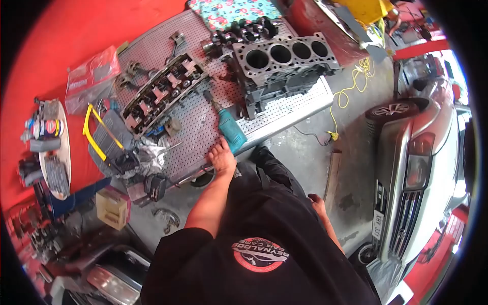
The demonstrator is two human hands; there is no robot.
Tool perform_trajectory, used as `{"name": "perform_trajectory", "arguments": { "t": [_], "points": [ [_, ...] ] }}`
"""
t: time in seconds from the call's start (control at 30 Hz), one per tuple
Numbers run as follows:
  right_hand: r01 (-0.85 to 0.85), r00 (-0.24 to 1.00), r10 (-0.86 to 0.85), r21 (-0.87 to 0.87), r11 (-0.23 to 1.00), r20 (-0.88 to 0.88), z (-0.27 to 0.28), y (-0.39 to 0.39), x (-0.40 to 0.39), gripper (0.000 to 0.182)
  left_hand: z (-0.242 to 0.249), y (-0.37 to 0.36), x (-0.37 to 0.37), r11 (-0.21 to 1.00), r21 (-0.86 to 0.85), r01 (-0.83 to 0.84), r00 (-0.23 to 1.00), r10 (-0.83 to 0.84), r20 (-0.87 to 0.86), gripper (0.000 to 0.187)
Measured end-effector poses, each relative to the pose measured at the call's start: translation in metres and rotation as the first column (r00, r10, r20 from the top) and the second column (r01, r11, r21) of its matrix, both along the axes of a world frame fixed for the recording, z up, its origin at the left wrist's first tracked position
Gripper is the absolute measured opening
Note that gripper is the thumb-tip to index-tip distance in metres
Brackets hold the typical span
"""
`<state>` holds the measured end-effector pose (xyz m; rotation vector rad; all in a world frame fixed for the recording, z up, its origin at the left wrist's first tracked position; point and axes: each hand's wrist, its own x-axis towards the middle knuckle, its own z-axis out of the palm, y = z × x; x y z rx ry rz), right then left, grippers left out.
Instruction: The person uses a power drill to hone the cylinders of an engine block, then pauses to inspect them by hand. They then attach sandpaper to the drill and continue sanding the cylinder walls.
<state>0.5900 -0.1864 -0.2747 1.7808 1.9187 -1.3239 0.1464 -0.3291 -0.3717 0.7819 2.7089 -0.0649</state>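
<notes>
My left hand rests at the front edge of the perforated metal workbench, fingers spread, right beside a teal power drill. The drill lies with its chuck pointing away from me. To its right stands a bare engine block with its cylinder bores facing up. A cylinder head lies on the left part of the bench. My right hand hangs low by my side, away from the bench; its fingers are shadowed and foreshortened.
A crankshaft lies behind the block. Left of the cylinder head are a yellow hacksaw and a plastic bag. A yellow cord trails on the floor. A parked car stands to my right, a cardboard box to my left.
</notes>
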Motion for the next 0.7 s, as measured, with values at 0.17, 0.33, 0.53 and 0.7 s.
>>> {"name": "perform_trajectory", "arguments": {
  "t": [0.17, 0.33, 0.53, 0.7],
  "points": [
    [0.003, 1.000, -0.003, 0.006, 1.000, -0.012, 0.013, 0.002, -0.035, 0.040, 0.038, -0.013, -0.015, 0.994, 0.004, 0.105, 0.994, -0.105, -0.014, 0.098],
    [0.051, 0.998, -0.048, 0.078, 0.996, -0.046, 0.039, 0.029, -0.104, 0.045, 0.069, -0.033, -0.015, 0.978, 0.195, 0.069, 0.997, -0.063, -0.032, 0.097],
    [0.007, 0.906, -0.114, -0.254, 0.967, -0.408, 0.072, 0.047, -0.247, 0.050, 0.152, -0.053, 0.007, 0.895, 0.399, -0.201, 0.972, 0.131, 0.196, 0.085],
    [-0.391, 0.836, -0.108, -0.720, 0.573, -0.539, 0.087, 0.028, -0.336, 0.077, 0.229, -0.067, 0.039, 0.578, 0.722, -0.380, 0.919, 0.146, 0.367, 0.080]
  ]
}}
